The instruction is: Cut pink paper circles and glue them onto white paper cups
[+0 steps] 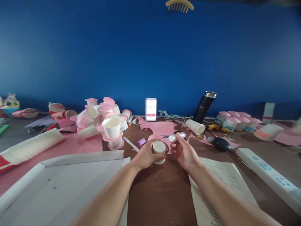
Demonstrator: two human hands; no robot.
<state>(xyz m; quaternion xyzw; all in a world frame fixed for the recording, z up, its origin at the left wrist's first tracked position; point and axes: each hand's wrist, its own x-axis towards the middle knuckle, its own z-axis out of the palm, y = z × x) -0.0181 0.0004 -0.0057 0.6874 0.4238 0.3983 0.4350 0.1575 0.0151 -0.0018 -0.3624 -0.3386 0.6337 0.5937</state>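
My left hand (147,154) is wrapped round a small white paper cup (159,147), which appears to be bottom up on the brown table. My right hand (185,152) pinches a glue stick (173,137) between thumb and fingers, its whitish end pointing left toward the cup. The glue stick is held just above and right of the cup, apart from it. A purple cap (141,142) lies on the table beyond my left hand. Cut pink paper (162,128) lies behind the cup, with scissors partly visible on it.
Several cups with pink paper discs (113,128) are piled to the left, near a long stack of cups (35,144). A loose cup (195,126), a black flask (204,106), a black mouse (221,143) and a power strip (268,175) stand or lie to the right.
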